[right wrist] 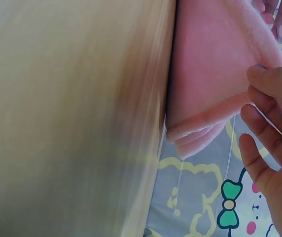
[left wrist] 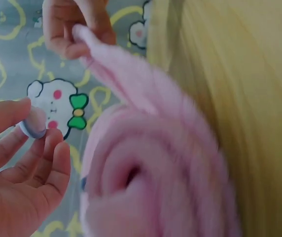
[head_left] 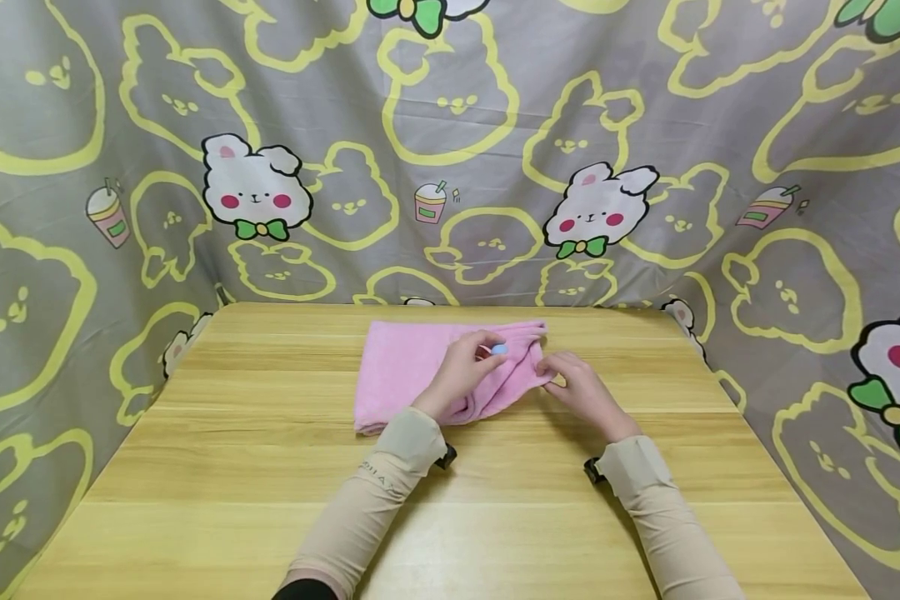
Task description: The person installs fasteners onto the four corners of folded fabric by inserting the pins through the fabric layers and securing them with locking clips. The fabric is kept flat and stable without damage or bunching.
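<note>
A folded pink towel [head_left: 405,367] lies toward the far side of the wooden table, its right part raised and rumpled. Over it, my left hand [head_left: 461,371] pinches a small round light-blue piece [head_left: 499,349] between thumb and fingers. The left wrist view shows this piece as a pale disc [left wrist: 34,122] with a bluish rim; its exact kind I cannot tell. My right hand [head_left: 581,387] grips the towel's right edge between thumb and forefinger, lifting it. In the right wrist view the other fingers [right wrist: 271,131] of that hand extend away from the cloth.
The wooden table [head_left: 270,500] has its back edge just behind the towel. A grey curtain [head_left: 330,100] with yellow outlines and white rabbit figures hangs behind it and along both sides. A black strap piece [head_left: 446,457] shows at the left wrist, another at the right.
</note>
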Demonstrator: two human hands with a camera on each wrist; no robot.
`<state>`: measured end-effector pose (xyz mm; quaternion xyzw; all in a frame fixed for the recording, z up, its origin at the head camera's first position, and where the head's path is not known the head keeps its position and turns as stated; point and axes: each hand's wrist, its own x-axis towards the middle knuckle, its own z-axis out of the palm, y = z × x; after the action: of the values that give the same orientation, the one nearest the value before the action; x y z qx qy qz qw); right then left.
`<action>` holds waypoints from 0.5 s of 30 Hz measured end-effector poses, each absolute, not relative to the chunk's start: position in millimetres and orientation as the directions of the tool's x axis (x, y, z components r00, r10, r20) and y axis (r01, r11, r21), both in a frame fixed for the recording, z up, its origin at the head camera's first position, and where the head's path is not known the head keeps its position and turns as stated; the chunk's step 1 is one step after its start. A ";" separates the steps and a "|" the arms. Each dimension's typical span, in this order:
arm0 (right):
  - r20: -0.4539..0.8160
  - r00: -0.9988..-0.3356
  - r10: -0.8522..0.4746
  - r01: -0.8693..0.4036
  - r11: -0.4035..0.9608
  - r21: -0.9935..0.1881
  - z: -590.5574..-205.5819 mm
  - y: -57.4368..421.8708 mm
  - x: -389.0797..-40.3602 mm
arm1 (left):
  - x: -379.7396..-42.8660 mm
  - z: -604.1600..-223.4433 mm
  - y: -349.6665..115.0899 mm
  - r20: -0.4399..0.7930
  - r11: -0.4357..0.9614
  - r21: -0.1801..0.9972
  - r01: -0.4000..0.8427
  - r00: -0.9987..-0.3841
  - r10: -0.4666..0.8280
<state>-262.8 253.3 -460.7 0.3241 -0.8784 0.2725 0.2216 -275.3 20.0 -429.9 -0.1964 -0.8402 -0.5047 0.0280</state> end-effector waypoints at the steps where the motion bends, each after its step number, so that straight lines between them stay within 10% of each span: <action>1: 0.568 -0.690 -0.449 -0.692 0.640 -0.335 -460.5 253.2 -262.8 | -275.8 -431.2 23.4 0.232 0.394 0.854 0.339 -0.927 0.296; 15: 0.569 -0.688 -0.451 -0.693 0.643 -0.328 -462.4 255.0 -263.6 | -287.5 -453.1 63.1 -0.085 -0.261 0.952 -0.161 -0.956 0.280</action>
<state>-263.6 255.0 -462.4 0.3254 -0.8781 0.2698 0.2242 -287.5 63.1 -453.1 -0.0502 -0.5916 -0.7926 -0.1393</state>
